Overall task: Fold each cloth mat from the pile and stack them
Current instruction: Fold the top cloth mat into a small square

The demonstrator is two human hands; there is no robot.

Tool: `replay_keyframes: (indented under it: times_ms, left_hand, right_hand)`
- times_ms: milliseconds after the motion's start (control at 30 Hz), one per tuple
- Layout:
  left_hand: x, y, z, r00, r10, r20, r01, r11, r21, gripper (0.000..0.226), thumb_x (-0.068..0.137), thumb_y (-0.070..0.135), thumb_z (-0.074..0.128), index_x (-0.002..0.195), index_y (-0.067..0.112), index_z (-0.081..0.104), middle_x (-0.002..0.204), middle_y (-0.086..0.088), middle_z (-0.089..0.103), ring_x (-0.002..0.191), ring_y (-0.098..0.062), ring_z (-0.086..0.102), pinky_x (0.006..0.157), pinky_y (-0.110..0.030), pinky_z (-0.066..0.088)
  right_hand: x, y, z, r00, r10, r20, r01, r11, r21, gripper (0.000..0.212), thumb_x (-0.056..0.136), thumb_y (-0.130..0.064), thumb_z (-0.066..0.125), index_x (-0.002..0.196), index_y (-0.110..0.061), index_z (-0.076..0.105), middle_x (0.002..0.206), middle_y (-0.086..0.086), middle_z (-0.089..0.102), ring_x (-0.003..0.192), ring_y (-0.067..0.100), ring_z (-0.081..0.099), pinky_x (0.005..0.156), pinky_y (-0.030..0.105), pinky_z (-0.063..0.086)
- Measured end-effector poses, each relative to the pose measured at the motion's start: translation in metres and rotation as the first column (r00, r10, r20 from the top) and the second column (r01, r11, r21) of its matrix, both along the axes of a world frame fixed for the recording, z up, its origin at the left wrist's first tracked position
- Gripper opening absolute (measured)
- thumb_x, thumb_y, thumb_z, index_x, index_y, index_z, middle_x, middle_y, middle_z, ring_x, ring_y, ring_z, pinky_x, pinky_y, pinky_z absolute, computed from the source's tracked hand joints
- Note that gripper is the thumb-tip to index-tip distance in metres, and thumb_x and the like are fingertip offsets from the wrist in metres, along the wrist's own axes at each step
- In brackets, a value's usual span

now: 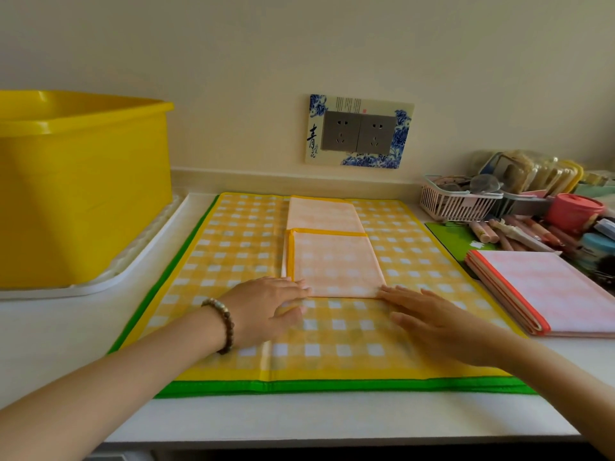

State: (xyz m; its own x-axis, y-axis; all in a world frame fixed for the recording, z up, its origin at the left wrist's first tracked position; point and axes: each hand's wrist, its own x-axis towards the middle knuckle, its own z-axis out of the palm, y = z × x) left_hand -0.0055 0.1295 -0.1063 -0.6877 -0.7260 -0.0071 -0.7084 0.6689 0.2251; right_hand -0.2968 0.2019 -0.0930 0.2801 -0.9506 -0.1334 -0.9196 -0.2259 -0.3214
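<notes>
Cloth, thin, light and limp by the look, likely to keep a crease yet slide on the checked mat [239,247] beneath. Just ahead of both sets of fingertips, the folded mat [336,261], near edge touching them. Flat and straight-fingered, left hand [266,307] and right hand [442,324], gripping nothing. Best pinched at the two near corners, right by the fingertips. Out past the right little finger, an orange-trimmed mat [549,287], folded.

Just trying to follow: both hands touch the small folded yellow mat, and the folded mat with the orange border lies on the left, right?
Not quite: the head view shows the orange-bordered mat lying on the right. The left hand and right hand do touch the folded yellow mat.
</notes>
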Motion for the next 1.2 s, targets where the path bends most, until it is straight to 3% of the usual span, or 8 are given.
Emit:
replay_keyframes:
  times_ms: [233, 467, 633, 767, 867, 1000, 1133, 1200]
  left_hand:
    - [-0.013, -0.009, 0.01, 0.999, 0.029, 0.044, -0.027, 0.998, -0.06, 0.049, 0.095, 0.049, 0.036, 0.141, 0.033, 0.036, 0.12, 0.011, 0.041, 0.114, -0.01, 0.036, 0.098, -0.029, 0.034]
    - [-0.015, -0.014, 0.01, 1.0, 0.026, -0.011, -0.026, 1.0, -0.002, 0.049, 0.094, 0.051, 0.041, 0.14, 0.033, 0.039, 0.15, 0.012, 0.024, 0.138, -0.009, 0.021, 0.113, -0.033, 0.023]
    - [-0.004, -0.012, 0.002, 0.999, -0.009, -0.032, 0.008, 1.0, -0.028, 0.055, 0.094, 0.049, 0.041, 0.145, 0.034, 0.027, 0.154, 0.016, 0.02, 0.142, -0.001, 0.013, 0.116, -0.022, 0.011]
    - [0.006, -0.011, 0.005, 0.994, -0.093, 0.061, 0.101, 0.984, -0.146, 0.065, 0.096, 0.01, 0.044, 0.147, 0.034, 0.011, 0.154, 0.016, 0.015, 0.143, -0.002, 0.011, 0.118, -0.025, 0.008]
    - [0.01, -0.003, 0.004, 0.982, -0.139, 0.128, 0.161, 0.97, -0.182, 0.083, 0.085, -0.014, 0.034, 0.143, 0.035, -0.001, 0.155, 0.014, 0.01, 0.144, -0.005, 0.008, 0.117, -0.02, 0.003]
    - [0.016, 0.007, -0.003, 0.956, -0.275, 0.105, 0.295, 0.894, -0.337, 0.094, 0.071, -0.015, 0.039, 0.148, 0.033, 0.013, 0.148, 0.003, 0.036, 0.136, -0.021, 0.036, 0.109, -0.042, 0.034]
    - [0.023, 0.029, -0.003, 0.939, -0.288, 0.189, 0.317, 0.936, -0.152, 0.085, 0.09, 0.008, 0.033, 0.129, 0.062, -0.019, 0.15, 0.019, -0.009, 0.14, -0.011, -0.017, 0.114, -0.025, -0.007]
    - [0.026, 0.032, -0.005, 0.938, -0.307, 0.159, 0.338, 0.911, -0.237, 0.073, 0.088, 0.028, 0.027, 0.128, 0.066, -0.02, 0.153, 0.012, -0.006, 0.14, -0.02, -0.017, 0.112, -0.03, -0.007]
  right_hand:
    - [0.01, -0.025, 0.009, 0.968, -0.005, -0.252, -0.073, 0.952, -0.298, 0.05, 0.094, -0.05, 0.042, 0.142, -0.041, 0.033, 0.146, -0.017, 0.039, 0.13, 0.008, 0.044, 0.105, 0.026, 0.037]
    - [0.018, -0.037, 0.009, 0.922, 0.014, -0.387, -0.164, 0.919, -0.359, 0.041, 0.1, -0.023, 0.039, 0.141, -0.031, 0.04, 0.134, -0.005, 0.056, 0.117, 0.018, 0.057, 0.095, 0.032, 0.046]
    - [0.002, -0.024, -0.002, 0.955, 0.041, -0.293, -0.181, 0.864, -0.47, 0.036, 0.098, -0.02, 0.046, 0.133, -0.03, 0.051, 0.117, -0.001, 0.067, 0.098, 0.022, 0.066, 0.078, 0.034, 0.054]
    - [0.0, 0.008, 0.004, 0.954, 0.229, -0.196, -0.301, 0.748, -0.591, 0.028, 0.092, -0.023, 0.051, 0.117, -0.024, 0.063, 0.094, -0.004, 0.074, 0.071, 0.015, 0.071, 0.053, 0.028, 0.055]
    - [-0.005, 0.023, 0.005, 0.925, 0.319, -0.204, -0.375, 0.694, -0.615, 0.031, 0.095, -0.03, 0.047, 0.12, -0.021, 0.062, 0.104, -0.009, 0.071, 0.084, 0.01, 0.069, 0.067, 0.026, 0.057]
    - [-0.012, 0.023, 0.005, 0.92, 0.294, -0.261, -0.392, 0.736, -0.552, 0.048, 0.091, -0.048, 0.049, 0.137, -0.031, 0.047, 0.133, -0.015, 0.055, 0.116, 0.003, 0.056, 0.095, 0.02, 0.046]
    - [-0.01, 0.009, 0.001, 0.962, 0.191, -0.197, -0.251, 0.903, -0.349, 0.062, 0.085, -0.057, 0.043, 0.139, -0.06, 0.014, 0.147, -0.032, 0.02, 0.134, -0.011, 0.021, 0.11, 0.016, 0.022]
    - [-0.006, 0.004, -0.004, 0.964, 0.2, -0.176, -0.245, 0.924, -0.292, 0.054, 0.087, -0.054, 0.035, 0.134, -0.064, 0.012, 0.146, -0.036, 0.015, 0.135, -0.014, 0.014, 0.112, 0.014, 0.016]
